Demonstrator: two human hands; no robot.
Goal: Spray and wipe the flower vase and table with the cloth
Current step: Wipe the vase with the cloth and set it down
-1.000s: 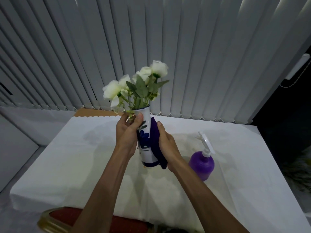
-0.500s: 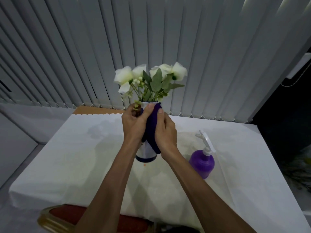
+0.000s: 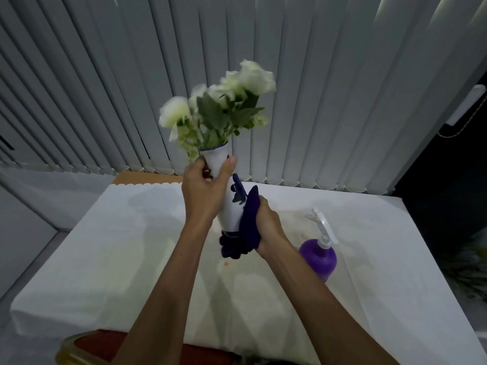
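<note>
At frame centre, the left hand point(image 3: 204, 192) grips the flower vase point(image 3: 228, 206) neck, lifting it above the tabletop point(image 3: 110, 246), so the right hand point(image 3: 268, 223), closed on the purple cloth point(image 3: 247, 227), wipes its base.

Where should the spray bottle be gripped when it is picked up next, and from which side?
Probably at the white neck just under the trigger head of the spray bottle, coming from the right hand's side. It stands upright on the table, its round purple body looks broad for one hand, and its right side looks clear.
</note>
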